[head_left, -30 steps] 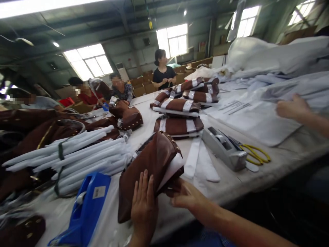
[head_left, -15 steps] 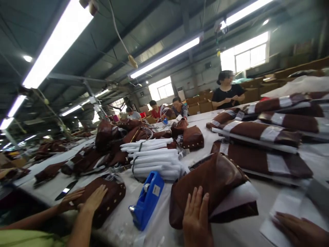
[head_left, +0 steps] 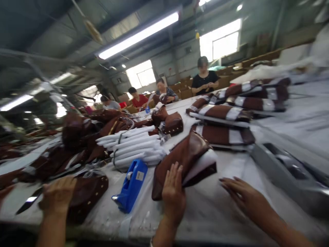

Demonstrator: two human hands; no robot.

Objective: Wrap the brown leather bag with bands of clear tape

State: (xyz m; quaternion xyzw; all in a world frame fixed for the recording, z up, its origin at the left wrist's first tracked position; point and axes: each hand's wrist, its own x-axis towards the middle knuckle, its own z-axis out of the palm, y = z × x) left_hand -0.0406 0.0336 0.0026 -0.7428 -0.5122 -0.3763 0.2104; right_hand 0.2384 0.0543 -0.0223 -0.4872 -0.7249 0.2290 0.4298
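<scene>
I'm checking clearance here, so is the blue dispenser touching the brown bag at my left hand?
Apart: the head view shows pale tabletop between the blue dispenser and the brown bag at your left hand.

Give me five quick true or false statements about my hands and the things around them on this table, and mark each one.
1. The left hand lies on a brown bag. True.
2. The right hand is gripping the blue tape dispenser. False: it is apart from it, to the right of the brown bag.
3. The bundle of white rolls has a dark band around it. True.
4. The grey tape dispenser stands left of the brown bag. False: it stands to the right of it.
5. The blue tape dispenser bears a pale label. True.
</scene>
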